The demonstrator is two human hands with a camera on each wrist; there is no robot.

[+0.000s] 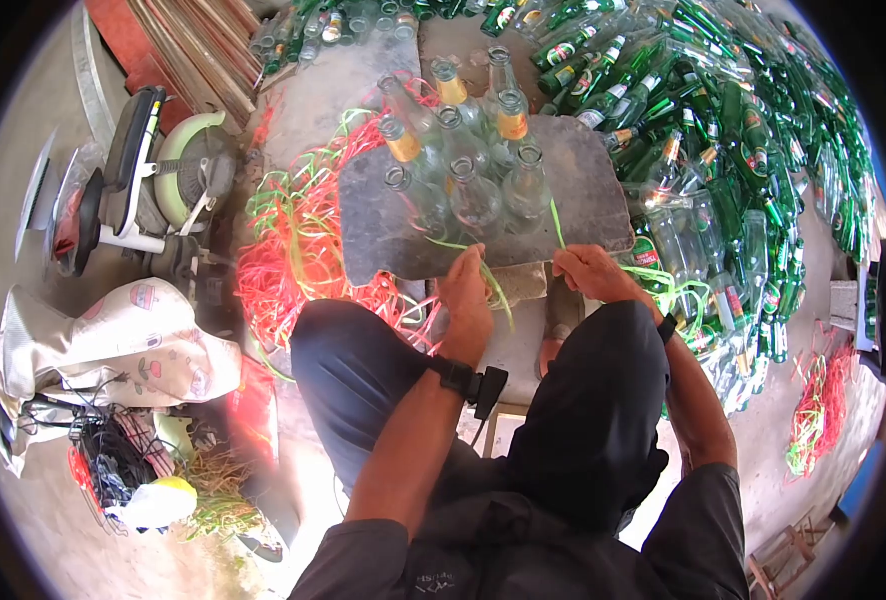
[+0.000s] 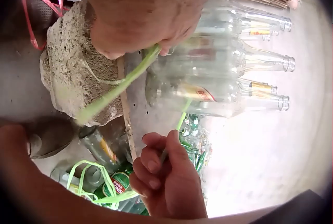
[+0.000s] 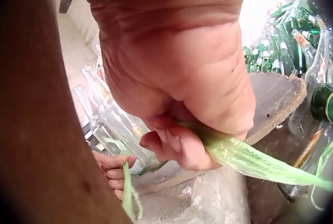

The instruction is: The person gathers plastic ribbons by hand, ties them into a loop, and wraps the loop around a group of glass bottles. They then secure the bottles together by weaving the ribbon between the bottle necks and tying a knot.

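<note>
Several clear glass bottles [image 1: 475,200], some with gold foil necks, stand upright in a tight cluster on a dark slab [image 1: 603,190]. A green plastic strap [image 1: 556,222] runs from the cluster's near side to both hands. My left hand [image 1: 466,285], at the slab's near edge, pinches one end between thumb and fingers; its loose tail [image 2: 122,86] hangs down in the left wrist view. To the right, my right hand [image 1: 598,272] grips the other end in curled fingers, and the strap [image 3: 260,164] trails out past them. The strap's path behind the bottles is hidden.
Green and clear bottles [image 1: 703,130] lie heaped to the right and back. Red and green straps [image 1: 303,230] pile up left of the slab. A rough stone block [image 2: 78,68] sits under the slab's near edge. A scooter-like machine [image 1: 153,190] stands at far left.
</note>
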